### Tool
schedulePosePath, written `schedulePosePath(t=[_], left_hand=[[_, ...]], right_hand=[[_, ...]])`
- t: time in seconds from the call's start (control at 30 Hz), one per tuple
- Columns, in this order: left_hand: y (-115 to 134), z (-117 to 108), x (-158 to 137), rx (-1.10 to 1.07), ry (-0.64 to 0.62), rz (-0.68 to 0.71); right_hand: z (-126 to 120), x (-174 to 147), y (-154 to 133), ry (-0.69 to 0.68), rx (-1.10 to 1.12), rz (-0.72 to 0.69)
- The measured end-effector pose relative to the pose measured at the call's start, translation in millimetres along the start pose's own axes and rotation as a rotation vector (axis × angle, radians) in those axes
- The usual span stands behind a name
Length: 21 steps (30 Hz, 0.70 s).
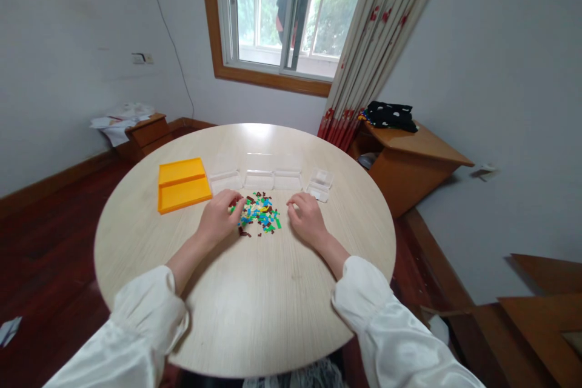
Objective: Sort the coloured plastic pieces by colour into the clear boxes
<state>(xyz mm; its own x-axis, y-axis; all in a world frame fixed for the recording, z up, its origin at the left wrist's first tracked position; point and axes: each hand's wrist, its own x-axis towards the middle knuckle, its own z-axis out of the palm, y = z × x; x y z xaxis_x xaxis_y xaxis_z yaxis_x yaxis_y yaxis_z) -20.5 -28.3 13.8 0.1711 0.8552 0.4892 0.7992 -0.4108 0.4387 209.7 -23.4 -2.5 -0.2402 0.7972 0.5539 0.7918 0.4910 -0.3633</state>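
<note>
A loose pile of small building bricks (260,213) in green, blue, brown and yellow lies on the round table between my hands. At the pile's left edge is my left hand (218,216), its fingers curved and the thumb apart from them. My right hand (308,218) rests to the right of the pile, a short gap away from the bricks. Its fingers are loosely bent, with the thumb apart and nothing visible in the grasp. Part of the pile's left side is hidden by my left fingers.
An orange two-part tray (184,183) lies at the left of the round table (259,297). Clear plastic boxes (259,180) stand behind the pile, and a small open clear box (319,186) sits to the right. A wooden cabinet (413,151) stands beyond the table.
</note>
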Motion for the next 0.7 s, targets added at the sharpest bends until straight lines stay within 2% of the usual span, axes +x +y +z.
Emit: schedulePosePath(t=[0.07, 0.17, 0.3, 0.5, 0.7], left_hand=[[-4.1, -17.2, -20.7, 0.062, -0.097, 0.116], [-16.0, -37.2, -52.2, 0.231, -0.272, 0.198], [-29.5, -38.5, -80.3, 0.349, -0.409, 0.223], [-31.8, -18.6, -91.3, 0.395, -0.453, 0.149], [-27.2, -19.8, -90.0, 0.405, -0.48, 0.128]], right_hand=[[-18.6, -16.6, -2.4, -0.095, -0.037, -0.042], [-40.4, -40.8, -6.8, -0.318, -0.16, -0.064], [-41.6, -63.5, -12.8, -0.519, -0.191, -0.111], [-27.4, -72.8, -18.2, -0.598, -0.203, -0.078], [-30.0, -70.4, -19.9, -0.612, -0.213, -0.069]])
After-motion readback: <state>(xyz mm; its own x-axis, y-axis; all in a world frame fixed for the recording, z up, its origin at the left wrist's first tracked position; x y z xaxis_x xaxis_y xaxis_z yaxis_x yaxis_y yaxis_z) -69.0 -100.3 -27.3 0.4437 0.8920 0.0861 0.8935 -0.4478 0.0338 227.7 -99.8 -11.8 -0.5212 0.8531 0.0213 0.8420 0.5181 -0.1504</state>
